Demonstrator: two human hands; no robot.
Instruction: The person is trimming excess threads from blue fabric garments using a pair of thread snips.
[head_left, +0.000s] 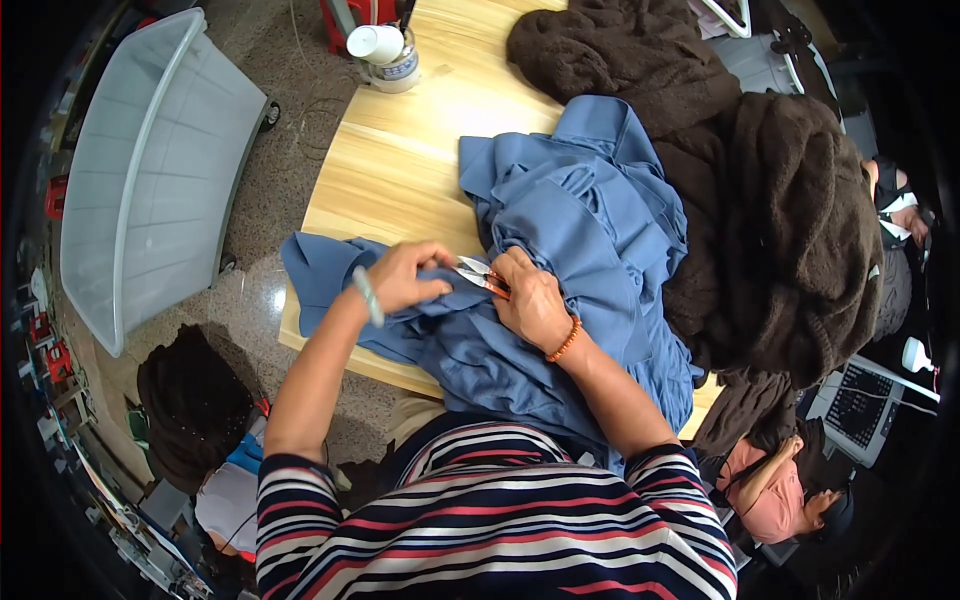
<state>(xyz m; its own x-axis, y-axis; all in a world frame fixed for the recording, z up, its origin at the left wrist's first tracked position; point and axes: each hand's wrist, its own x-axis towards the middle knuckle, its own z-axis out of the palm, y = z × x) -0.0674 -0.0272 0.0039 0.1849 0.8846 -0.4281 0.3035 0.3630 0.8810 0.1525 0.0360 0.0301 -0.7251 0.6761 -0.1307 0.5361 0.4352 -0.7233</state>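
Observation:
A crumpled blue garment (610, 215) lies spread over the light wooden table (370, 170) in front of me. My right hand (535, 303), with an orange bead bracelet at the wrist, is closed round small thread snips (484, 277) with orange handles. Their metal blades point left over the cloth, toward my other hand. At the left, my left hand (402, 278), wearing a pale green bangle, hovers at the garment near the blade tips. Its thumb and forefinger are bent and apart, with blue cloth showing between them. Any thread there is too fine to make out.
Dark brown fleecy cloth (780, 230) is heaped on the right and far side. A jar with a white cup (378, 45) stands at the far left table corner. Left is a wheeled grey bin (165, 150). At lower right, a person in pink (765, 490) sits near a laptop (858, 405).

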